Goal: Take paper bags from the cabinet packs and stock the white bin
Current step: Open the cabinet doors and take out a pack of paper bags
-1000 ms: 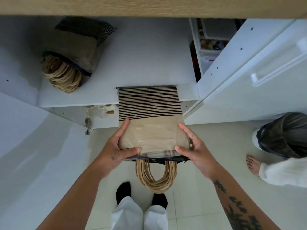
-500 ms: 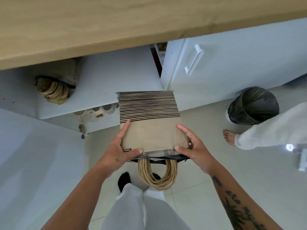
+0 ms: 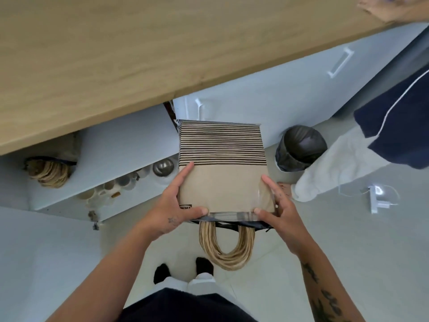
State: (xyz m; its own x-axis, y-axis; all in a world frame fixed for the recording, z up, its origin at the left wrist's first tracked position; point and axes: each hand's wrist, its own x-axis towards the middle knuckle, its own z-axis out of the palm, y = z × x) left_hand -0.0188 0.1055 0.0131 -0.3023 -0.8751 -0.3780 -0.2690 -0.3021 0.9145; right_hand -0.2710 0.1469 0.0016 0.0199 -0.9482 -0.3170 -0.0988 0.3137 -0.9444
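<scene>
Both hands – left hand (image 3: 170, 211), right hand (image 3: 279, 211) – are clamping the clear-wrapped pack of tan, black-striped paper bags (image 3: 222, 168) by its lower corners, each grip closed, below the light wooden surface (image 3: 139, 54) – level carrying should stop the looped twine handles (image 3: 226, 248) snagging.

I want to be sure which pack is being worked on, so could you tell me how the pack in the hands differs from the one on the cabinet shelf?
The held pack is out over the floor, gripped by the left hand and right hand; the shelf pack lies untouched in the cabinet. The held pack shows its whole striped face; the shelf pack is half hidden under the countertop. Both have bundled twine handles sticking out.
</scene>
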